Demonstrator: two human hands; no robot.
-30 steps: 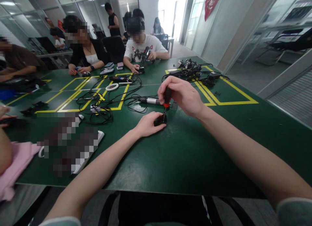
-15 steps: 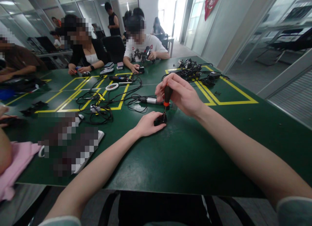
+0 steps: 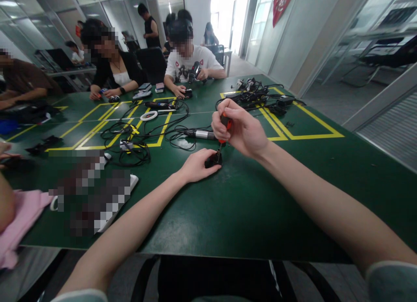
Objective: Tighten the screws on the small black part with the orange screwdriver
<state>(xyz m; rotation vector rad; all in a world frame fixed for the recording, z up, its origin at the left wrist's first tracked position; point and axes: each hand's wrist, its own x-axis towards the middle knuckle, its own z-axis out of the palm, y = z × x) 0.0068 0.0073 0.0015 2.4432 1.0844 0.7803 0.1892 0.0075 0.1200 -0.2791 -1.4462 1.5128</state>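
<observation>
My right hand [image 3: 239, 128] is closed round the handle of a red and black screwdriver [image 3: 222, 130] held upright. Its thin shaft points down into a small black part [image 3: 214, 159] lying on the green table [image 3: 247, 206]. My left hand [image 3: 195, 165] presses on that black part from the left, its fingers curled over it. Just behind my hands lies a silver and black microphone [image 3: 198, 134] with its cable.
Tangled black cables [image 3: 137, 137] and a white ring [image 3: 149, 116] lie on yellow tape lines at centre left. More cables and adapters [image 3: 257, 98] are piled at the far right. A blurred flat object [image 3: 94, 193] lies at the left. Several people sit across the table.
My right hand has turned on the screwdriver handle, regripping it: the fingers opened briefly and now wrap it again. My left hand and the black part stay put.
</observation>
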